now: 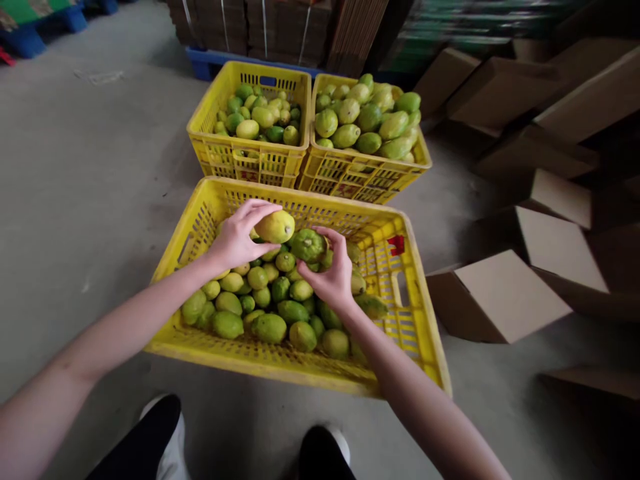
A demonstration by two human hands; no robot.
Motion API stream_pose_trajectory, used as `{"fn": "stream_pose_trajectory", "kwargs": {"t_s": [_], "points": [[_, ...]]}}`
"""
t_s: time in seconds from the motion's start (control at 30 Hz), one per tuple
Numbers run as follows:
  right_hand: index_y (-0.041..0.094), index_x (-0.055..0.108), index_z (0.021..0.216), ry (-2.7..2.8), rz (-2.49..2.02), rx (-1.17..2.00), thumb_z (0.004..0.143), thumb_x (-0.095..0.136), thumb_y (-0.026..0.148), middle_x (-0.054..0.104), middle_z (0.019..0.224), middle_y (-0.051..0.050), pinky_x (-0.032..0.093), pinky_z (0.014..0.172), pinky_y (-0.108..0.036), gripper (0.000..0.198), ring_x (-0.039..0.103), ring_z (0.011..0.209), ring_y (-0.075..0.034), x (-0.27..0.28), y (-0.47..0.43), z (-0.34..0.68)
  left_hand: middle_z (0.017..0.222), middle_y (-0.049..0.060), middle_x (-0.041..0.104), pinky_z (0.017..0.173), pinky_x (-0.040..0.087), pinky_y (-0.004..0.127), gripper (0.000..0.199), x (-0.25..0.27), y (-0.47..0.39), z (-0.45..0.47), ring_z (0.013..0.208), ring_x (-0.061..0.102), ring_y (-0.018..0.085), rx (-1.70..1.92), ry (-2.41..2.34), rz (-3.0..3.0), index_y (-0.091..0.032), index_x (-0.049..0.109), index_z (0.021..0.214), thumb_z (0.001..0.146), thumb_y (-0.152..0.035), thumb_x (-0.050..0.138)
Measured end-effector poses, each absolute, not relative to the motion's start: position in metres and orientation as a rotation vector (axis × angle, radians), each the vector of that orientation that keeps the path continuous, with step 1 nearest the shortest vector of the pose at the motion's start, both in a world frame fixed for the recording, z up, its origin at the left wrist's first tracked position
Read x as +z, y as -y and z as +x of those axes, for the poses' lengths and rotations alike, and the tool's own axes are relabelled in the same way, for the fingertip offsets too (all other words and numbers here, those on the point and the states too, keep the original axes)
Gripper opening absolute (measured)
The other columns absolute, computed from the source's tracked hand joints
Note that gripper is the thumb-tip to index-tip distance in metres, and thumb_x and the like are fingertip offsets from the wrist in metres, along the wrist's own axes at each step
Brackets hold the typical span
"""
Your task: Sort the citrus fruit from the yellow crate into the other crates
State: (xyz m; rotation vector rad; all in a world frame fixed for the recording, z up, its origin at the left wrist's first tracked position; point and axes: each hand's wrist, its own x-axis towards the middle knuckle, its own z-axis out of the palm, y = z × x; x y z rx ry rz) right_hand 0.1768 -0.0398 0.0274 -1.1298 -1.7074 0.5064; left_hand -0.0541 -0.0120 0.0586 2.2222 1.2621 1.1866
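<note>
My left hand (pixel 241 233) grips a yellow lemon (pixel 275 227) between thumb and fingers, above the near yellow crate (pixel 320 200). Close beside it, my right hand (pixel 333 267) is closed around a bumpy, darker green lemon (pixel 309 246). Both fruits are raised over the loose green and yellow lemons (pixel 270 328) that cover the crate's floor, mostly its left and middle part. My forearms hide some of the fruit underneath. The crate's right end shows its bare slatted bottom.
Behind stand two more yellow crates, the left one (pixel 250 155) partly filled with small lemons, the right one (pixel 367 172) heaped with larger ones. Several open cardboard boxes (pixel 505 293) lie on the right. Strapped cardboard stacks (pixel 280 33) rest on a blue pallet (pixel 200 62) at the back.
</note>
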Motion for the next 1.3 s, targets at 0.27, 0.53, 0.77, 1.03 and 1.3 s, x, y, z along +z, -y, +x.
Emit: {"fn": "stream_pose_trajectory", "kwargs": {"t_s": [0.27, 0.53, 0.77, 1.03, 1.3], "points": [[0.030, 0.050, 0.123, 1.767, -1.081, 0.134, 0.075, 0.072, 0.019, 0.065, 0.126, -0.008, 0.051, 0.100, -0.053, 0.054, 0.063, 0.115, -0.030, 0.028, 0.040, 0.179, 0.128, 0.006, 0.060, 0.110, 0.050, 0.045, 0.058, 0.056, 0.013, -0.056, 0.122, 0.061, 0.027, 1.195, -1.287, 2.486, -0.029, 0.061, 0.132, 0.078, -0.012, 0.075], [0.029, 0.058, 0.117, 1.604, -1.114, 0.557, 0.070, 0.079, 0.023, 0.069, 0.127, -0.006, 0.050, 0.103, -0.049, 0.052, 0.063, 0.120, -0.029, 0.038, 0.045, 0.177, 0.131, 0.008, 0.057, 0.106, 0.053, 0.045, 0.062, 0.058, 0.009, -0.056, 0.126, 0.058, 0.029, 1.075, -0.975, 2.075, -0.027, 0.067, 0.127, 0.069, -0.027, 0.089], [0.030, 0.056, 0.100, 0.886, -0.948, 1.411, 0.062, 0.089, 0.027, 0.073, 0.091, 0.006, 0.056, 0.078, -0.032, 0.050, 0.069, 0.082, -0.018, 0.047, 0.042, 0.172, 0.139, 0.006, 0.057, 0.103, 0.055, 0.050, 0.065, 0.059, 0.008, -0.048, 0.123, 0.062, 0.030, 1.054, -0.870, 1.093, -0.031, 0.061, 0.134, 0.073, -0.029, 0.083], [0.025, 0.067, 0.093, 0.634, -0.841, 1.828, 0.071, 0.078, 0.031, 0.076, 0.089, 0.001, 0.060, 0.086, -0.039, 0.025, 0.072, 0.101, -0.025, 0.050, 0.040, 0.170, 0.108, 0.012, 0.074, 0.083, 0.062, 0.049, 0.043, 0.061, 0.007, -0.042, 0.107, 0.071, 0.033, 0.934, -0.796, 0.434, -0.017, 0.064, 0.118, 0.091, -0.050, 0.059], [0.020, 0.068, 0.097, 0.420, -0.786, 2.069, 0.084, 0.062, 0.048, 0.078, 0.089, -0.009, 0.062, 0.086, -0.049, 0.031, 0.073, 0.103, -0.033, 0.048, 0.040, 0.166, 0.094, 0.003, 0.072, 0.074, 0.061, 0.031, 0.036, 0.064, 0.016, -0.029, 0.086, 0.071, 0.020, 1.036, -1.020, 0.338, -0.021, 0.063, 0.113, 0.082, -0.031, 0.076]]}}
